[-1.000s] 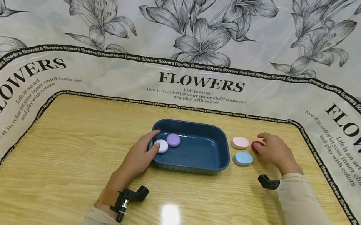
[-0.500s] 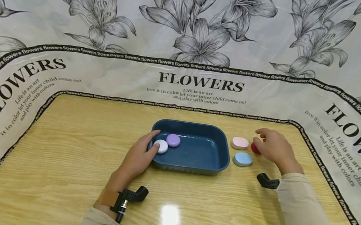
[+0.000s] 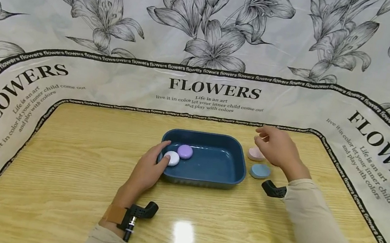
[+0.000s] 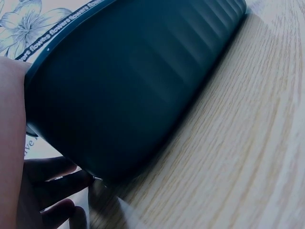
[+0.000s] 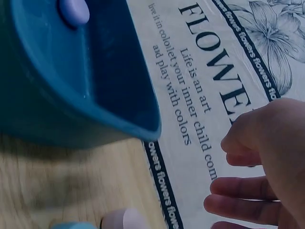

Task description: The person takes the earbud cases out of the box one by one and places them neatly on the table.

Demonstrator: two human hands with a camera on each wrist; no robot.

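My left hand (image 3: 149,166) grips the left end of a dark blue tray (image 3: 223,183), thumb over its rim. In the left wrist view, its fingers (image 4: 57,186) lie at the tray's dark corner. A white round piece (image 3: 173,158), resembling soap, lies under the thumb tip, and a purple round piece (image 3: 185,152) lies beside it. My right hand (image 3: 281,151) is over the table, right of the tray, partly covering a pale pink oval piece (image 3: 255,154). In the right wrist view, its fingers (image 5: 243,205) are loosely bent with no object visible between them. The red piece is hidden.
A light blue oval piece (image 3: 260,171) lies just right of the tray on the wood-grain table (image 3: 57,185). A white floral cloth (image 3: 213,103) printed with lettering runs behind and along both sides of the table. Black camera mounts are on both wrists.
My right hand has moved up and left from the red piece to above the pink one, and the red piece has gone out of sight. The left hand keeps its hold on the tray.
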